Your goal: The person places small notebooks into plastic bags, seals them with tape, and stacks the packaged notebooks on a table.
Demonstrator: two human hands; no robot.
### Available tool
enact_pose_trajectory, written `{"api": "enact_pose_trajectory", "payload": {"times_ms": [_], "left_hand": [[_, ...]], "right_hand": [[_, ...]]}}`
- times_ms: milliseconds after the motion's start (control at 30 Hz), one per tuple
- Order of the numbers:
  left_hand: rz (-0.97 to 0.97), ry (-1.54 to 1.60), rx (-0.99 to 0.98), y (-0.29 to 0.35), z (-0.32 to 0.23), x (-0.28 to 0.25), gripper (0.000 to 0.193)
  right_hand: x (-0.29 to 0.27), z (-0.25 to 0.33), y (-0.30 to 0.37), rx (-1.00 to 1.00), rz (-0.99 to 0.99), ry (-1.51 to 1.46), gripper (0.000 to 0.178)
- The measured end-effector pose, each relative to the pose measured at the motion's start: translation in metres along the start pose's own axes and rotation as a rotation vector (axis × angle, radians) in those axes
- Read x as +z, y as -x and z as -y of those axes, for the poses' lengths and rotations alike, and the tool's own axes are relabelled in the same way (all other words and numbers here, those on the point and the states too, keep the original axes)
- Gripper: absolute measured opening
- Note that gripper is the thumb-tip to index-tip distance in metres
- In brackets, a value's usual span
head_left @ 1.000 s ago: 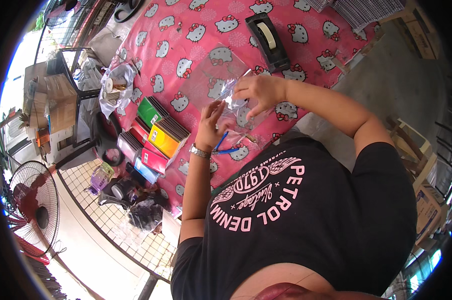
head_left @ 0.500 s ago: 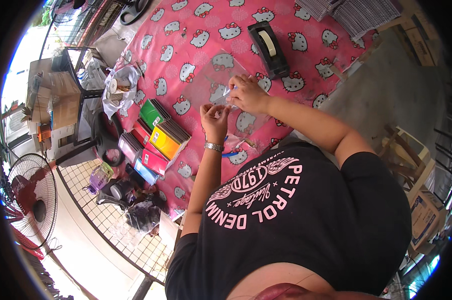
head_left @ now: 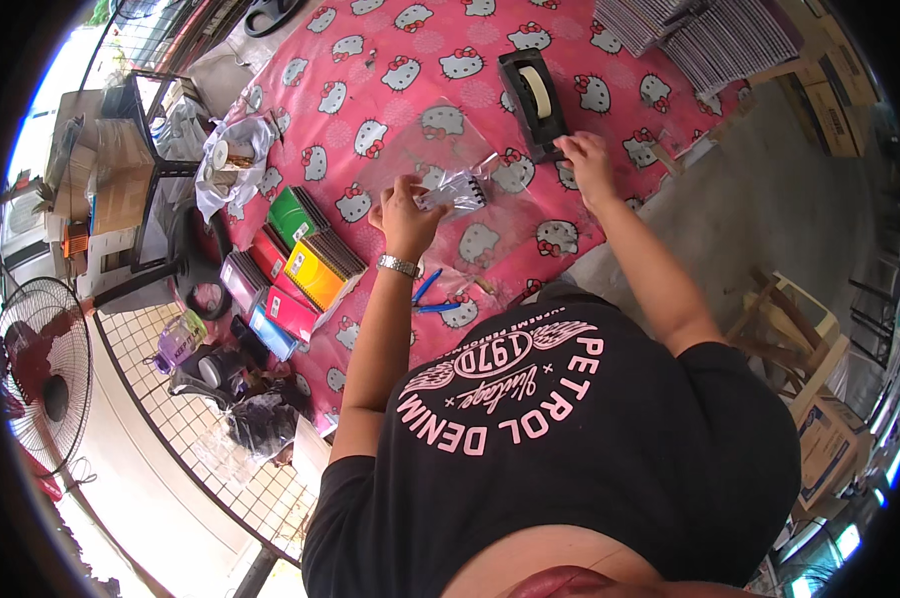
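Observation:
My left hand (head_left: 407, 217) grips the edge of a small spiral notebook in clear plastic wrap (head_left: 460, 192), thumb and fingers on either side. The notebook's dark coil faces right, and its shiny wrap hides most of the cover. It is over a clear plastic sheet (head_left: 395, 159) on the pink table. My right hand (head_left: 588, 167) is at the near end of a black tape dispenser (head_left: 535, 105) holding a pale roll. Its fingers are pinched together there; whatever is between them is too small to make out.
Stacks of coloured spiral notebooks (head_left: 315, 269) sit at the table's left. Two blue pens (head_left: 432, 291) lie near my body. A white plastic bag with rolls (head_left: 233, 164) is at the left edge. Bundled notebooks (head_left: 719, 50) are at the far right, and a fan (head_left: 51, 384) stands left.
My right hand has left the wrapped notebook and moved right to the tape dispenser. My left hand has shifted slightly left, still with the notebook, whose coil now shows.

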State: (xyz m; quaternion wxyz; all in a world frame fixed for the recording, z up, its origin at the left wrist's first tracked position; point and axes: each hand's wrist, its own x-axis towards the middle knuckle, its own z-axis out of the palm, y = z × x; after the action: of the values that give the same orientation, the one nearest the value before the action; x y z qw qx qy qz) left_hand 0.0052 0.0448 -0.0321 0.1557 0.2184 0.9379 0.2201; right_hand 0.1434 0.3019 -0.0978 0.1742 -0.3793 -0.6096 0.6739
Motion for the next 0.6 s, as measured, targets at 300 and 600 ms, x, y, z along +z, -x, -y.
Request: {"api": "enact_pose_trajectory", "payload": {"times_ms": [300,600], "left_hand": [[0.0,0.1,0.088,-0.001,0.014,0.006,0.036],[-0.023,0.108,0.083,0.006,0.016,0.008,0.035]], "right_hand": [[0.033,-0.043,-0.003,0.578,0.726,-0.49,0.013],[0.17,0.105,-0.05,-0.441,1.456,1.293,0.052]]}}
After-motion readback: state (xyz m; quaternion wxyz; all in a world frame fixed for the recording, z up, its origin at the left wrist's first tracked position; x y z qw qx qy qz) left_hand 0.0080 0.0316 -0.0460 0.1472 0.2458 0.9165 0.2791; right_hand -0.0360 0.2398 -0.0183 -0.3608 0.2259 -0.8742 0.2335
